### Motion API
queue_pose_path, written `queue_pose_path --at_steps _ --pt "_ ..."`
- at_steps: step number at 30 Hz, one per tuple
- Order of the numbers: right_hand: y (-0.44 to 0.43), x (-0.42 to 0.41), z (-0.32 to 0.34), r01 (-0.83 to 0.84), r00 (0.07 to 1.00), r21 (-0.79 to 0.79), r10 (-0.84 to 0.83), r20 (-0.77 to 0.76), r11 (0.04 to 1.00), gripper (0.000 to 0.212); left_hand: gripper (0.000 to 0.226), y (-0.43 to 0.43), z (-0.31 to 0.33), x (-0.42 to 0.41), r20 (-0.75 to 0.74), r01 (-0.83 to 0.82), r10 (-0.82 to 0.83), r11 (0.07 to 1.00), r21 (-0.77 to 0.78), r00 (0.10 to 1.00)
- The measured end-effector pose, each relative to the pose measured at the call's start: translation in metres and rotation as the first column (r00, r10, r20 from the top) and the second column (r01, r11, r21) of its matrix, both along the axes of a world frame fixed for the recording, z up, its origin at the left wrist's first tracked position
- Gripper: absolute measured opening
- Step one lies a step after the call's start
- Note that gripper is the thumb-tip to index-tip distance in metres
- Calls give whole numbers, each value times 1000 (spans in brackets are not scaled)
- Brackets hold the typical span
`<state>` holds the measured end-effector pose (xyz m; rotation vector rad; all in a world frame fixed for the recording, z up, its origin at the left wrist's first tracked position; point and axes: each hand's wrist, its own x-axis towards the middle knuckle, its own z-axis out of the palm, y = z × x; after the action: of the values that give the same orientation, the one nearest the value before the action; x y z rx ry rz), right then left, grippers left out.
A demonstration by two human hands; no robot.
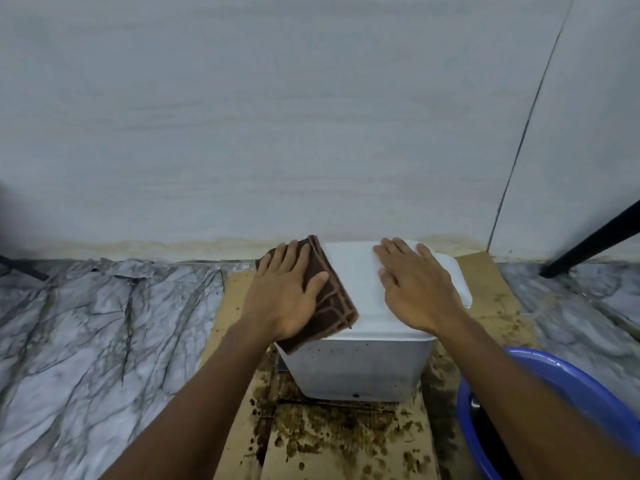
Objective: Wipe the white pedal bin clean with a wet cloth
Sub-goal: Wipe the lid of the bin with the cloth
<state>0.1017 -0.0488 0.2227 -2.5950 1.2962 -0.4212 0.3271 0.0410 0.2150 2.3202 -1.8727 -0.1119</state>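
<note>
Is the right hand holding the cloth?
No: the left hand presses the brown cloth on the bin lid, while the right hand rests flat on bare lid.

The person's left hand and right hand are bare, with long fingers, short trimmed nails and tendons faintly ridging the backs. The left forearm and right forearm are bare too, slim and smooth, widening toward the lower edge of the view, where they are cut off. The picture is soft, so finer marks on them cannot be told
</note>
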Motion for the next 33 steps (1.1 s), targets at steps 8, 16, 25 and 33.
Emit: queue_pose_path --at_steps 8,16,25,33 --pt "3 1 3 -7 996 11 8 -90 1000 54 75 18 -13 -68 78 164 -150 961 -224 986" --pt "0 2 -2 -37 989 -6 35 -143 999 55 75 43 -19 4 17 83 -81 949 -303 997" --pt "1 2 -2 -21 994 -24 18 -108 1000 52 75 -1 -3 -76 33 -43 51 980 -195 998" --pt "-1 1 -5 -30 995 -47 25 -96 998 53 70 3 0 -44 15 131 -132 955 -265 991"
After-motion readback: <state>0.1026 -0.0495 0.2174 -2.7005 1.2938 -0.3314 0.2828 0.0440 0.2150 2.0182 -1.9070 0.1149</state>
